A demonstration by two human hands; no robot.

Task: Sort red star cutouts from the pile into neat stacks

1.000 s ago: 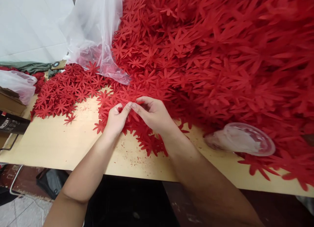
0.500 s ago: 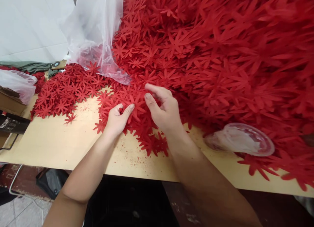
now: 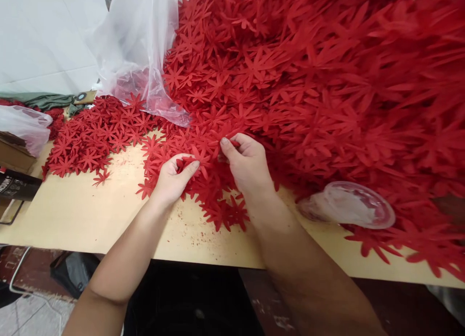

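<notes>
My left hand [image 3: 176, 176] is closed on a red flower-shaped cutout [image 3: 199, 156], its thumb pressed over the petals. A little to the right, my right hand [image 3: 247, 159] pinches another red cutout [image 3: 225, 132] between thumb and fingers. Both hands are over the near edge of a large pile of red cutouts [image 3: 261, 69] with long narrow petals. Some cutouts [image 3: 221, 212] lie loose on the table between my forearms. My fingers partly hide what each hand holds.
A clear plastic bag [image 3: 138, 50] stands behind my left hand. A smaller heap of cutouts [image 3: 83, 142] lies at the left. An oval clear plastic container [image 3: 358, 205] rests on the wooden table [image 3: 90, 215] to the right. A black box [image 3: 18, 184] sits at the far left edge.
My right hand's fingers have closed from an open shape into a pinch on a red cutout. My left hand stays nearly in place with its cutout.
</notes>
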